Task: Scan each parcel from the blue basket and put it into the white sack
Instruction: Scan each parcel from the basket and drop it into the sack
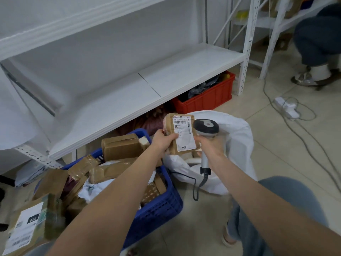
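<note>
Many parcels (pixel 120 146) crowd the blue basket (pixel 162 206); my left hand (pixel 162 143) grips one parcel (pixel 181 133), my right hand (pixel 210 146) clutches the scanner (pixel 206 126).

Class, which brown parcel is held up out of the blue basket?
The white-labelled parcel in the left hand, beside the scanner; the others lie unheld.
</note>
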A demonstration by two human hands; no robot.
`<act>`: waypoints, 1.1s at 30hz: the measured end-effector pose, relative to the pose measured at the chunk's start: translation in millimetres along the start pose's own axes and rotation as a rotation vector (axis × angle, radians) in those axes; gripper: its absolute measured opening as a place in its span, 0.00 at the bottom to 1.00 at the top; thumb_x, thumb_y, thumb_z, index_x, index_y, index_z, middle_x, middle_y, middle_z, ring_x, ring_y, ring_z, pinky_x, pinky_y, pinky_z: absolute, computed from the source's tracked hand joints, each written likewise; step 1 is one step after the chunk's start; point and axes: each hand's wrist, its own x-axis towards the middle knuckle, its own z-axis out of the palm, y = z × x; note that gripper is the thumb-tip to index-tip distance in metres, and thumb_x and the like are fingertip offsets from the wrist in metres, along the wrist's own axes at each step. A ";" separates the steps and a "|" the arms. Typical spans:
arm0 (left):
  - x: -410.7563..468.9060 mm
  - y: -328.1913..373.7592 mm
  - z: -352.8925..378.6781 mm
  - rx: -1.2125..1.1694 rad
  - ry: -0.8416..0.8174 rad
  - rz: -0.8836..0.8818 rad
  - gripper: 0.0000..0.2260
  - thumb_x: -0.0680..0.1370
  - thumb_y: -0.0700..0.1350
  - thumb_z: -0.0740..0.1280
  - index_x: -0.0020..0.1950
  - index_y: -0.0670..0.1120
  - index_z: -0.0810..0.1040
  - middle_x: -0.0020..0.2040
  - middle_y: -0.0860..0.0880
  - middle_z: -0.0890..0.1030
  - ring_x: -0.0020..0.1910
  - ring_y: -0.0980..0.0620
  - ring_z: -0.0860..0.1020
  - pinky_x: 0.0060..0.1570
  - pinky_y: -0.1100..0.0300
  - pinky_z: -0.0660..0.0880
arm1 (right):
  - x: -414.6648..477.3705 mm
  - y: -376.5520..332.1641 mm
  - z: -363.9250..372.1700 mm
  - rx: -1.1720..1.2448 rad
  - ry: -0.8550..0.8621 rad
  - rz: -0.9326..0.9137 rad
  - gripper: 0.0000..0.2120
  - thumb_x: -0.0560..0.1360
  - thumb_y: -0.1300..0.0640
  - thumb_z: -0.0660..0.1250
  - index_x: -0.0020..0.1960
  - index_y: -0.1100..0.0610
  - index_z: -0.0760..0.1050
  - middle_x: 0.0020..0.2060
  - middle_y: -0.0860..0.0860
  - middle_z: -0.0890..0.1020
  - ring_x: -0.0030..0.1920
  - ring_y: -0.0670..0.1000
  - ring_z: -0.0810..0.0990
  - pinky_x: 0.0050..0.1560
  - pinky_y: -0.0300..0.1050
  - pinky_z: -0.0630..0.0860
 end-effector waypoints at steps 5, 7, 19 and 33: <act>55.8 -8.2 83.7 0.138 -0.096 -0.020 0.19 0.74 0.47 0.71 0.62 0.41 0.75 0.58 0.47 0.80 0.54 0.48 0.78 0.57 0.52 0.76 | 76.7 24.9 -30.7 -0.013 0.129 0.097 0.15 0.70 0.58 0.73 0.56 0.59 0.77 0.46 0.52 0.80 0.44 0.52 0.77 0.47 0.44 0.71; 79.3 -19.2 117.5 0.196 -0.154 -0.047 0.21 0.75 0.48 0.70 0.65 0.41 0.74 0.60 0.44 0.80 0.58 0.45 0.78 0.60 0.50 0.74 | 105.7 39.2 -40.8 -0.034 0.147 0.137 0.18 0.70 0.58 0.73 0.58 0.59 0.77 0.49 0.53 0.81 0.48 0.54 0.78 0.49 0.46 0.72; 186.6 -71.9 238.6 0.490 -0.292 -0.073 0.14 0.81 0.44 0.61 0.62 0.39 0.76 0.60 0.41 0.79 0.58 0.42 0.77 0.53 0.56 0.72 | 230.1 116.3 -58.4 -0.247 0.330 0.120 0.23 0.56 0.45 0.65 0.45 0.58 0.79 0.48 0.58 0.80 0.43 0.57 0.81 0.46 0.55 0.80; 208.0 -97.1 176.5 0.673 -0.167 0.054 0.16 0.77 0.38 0.63 0.65 0.41 0.74 0.60 0.38 0.77 0.58 0.39 0.75 0.57 0.50 0.73 | 237.8 110.8 -11.6 -0.236 0.089 0.193 0.12 0.67 0.60 0.72 0.50 0.57 0.79 0.42 0.54 0.82 0.44 0.55 0.79 0.49 0.52 0.77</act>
